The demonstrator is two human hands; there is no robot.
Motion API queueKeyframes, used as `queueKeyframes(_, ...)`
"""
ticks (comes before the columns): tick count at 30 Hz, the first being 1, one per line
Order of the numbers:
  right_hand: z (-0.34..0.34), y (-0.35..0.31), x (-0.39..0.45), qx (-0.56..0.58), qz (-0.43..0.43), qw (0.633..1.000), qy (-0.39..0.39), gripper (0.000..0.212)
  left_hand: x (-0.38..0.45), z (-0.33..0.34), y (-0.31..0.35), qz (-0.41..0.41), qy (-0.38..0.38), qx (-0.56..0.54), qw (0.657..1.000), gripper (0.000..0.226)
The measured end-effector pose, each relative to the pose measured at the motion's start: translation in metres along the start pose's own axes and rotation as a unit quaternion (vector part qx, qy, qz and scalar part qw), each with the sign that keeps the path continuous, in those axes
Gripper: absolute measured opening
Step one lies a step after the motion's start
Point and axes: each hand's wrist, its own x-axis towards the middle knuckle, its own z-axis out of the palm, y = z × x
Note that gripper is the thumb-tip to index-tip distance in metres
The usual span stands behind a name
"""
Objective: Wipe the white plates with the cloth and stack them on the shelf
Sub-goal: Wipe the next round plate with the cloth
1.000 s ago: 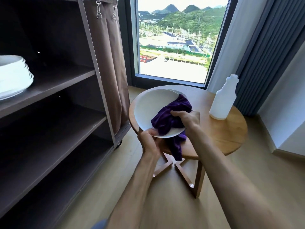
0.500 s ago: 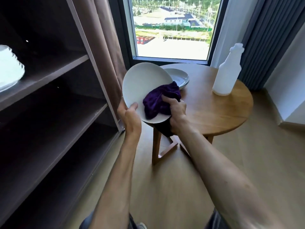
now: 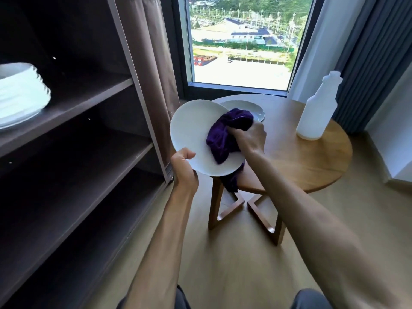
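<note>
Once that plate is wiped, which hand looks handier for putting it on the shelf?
Probably the left hand: it already grips the plate and is nearer the shelf. The right hand holds the cloth.

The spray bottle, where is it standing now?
In the head view, the white spray bottle stands upright on the far right part of the round wooden table, near the grey curtain.
</note>
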Motion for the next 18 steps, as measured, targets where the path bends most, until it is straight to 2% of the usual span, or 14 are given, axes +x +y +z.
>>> queueKeyframes(3,-0.007,-0.021,0.019,-0.096,-0.102,0.989,0.040,0.026,-0.013,0.012,0.003,-0.006,-0.052,0.058,0.997,0.033)
queueKeyframes(5,-0.004,-0.028,0.028,-0.140,-0.197,0.968,0.068,0.031,-0.014,0.016,0.005,-0.015,-0.072,0.078,0.994,0.029)
queueKeyframes(8,0.010,-0.034,0.022,-0.164,-0.321,0.930,0.078,0.026,-0.009,0.014,0.004,-0.018,-0.094,0.067,0.993,0.023)
queueKeyframes(10,0.025,-0.035,0.008,-0.154,-0.358,0.918,0.070,0.020,-0.003,0.012,0.000,-0.002,-0.106,0.047,0.993,0.033)
queueKeyframes(12,0.040,-0.033,-0.011,-0.127,-0.369,0.920,0.020,0.016,0.002,0.010,-0.005,0.021,-0.104,0.014,0.994,0.041)
queueKeyframes(14,0.046,-0.029,-0.029,-0.083,-0.350,0.930,-0.072,0.015,0.003,0.009,-0.006,0.042,-0.072,0.003,0.997,0.042)
queueKeyframes(16,0.041,-0.028,-0.039,-0.028,-0.285,0.942,-0.177,0.013,0.006,0.007,-0.004,0.058,-0.054,0.008,0.997,0.044)
queueKeyframes(18,0.035,-0.027,-0.040,-0.010,-0.230,0.941,-0.246,0.020,0.007,0.006,-0.003,0.060,-0.045,-0.005,0.997,0.046)
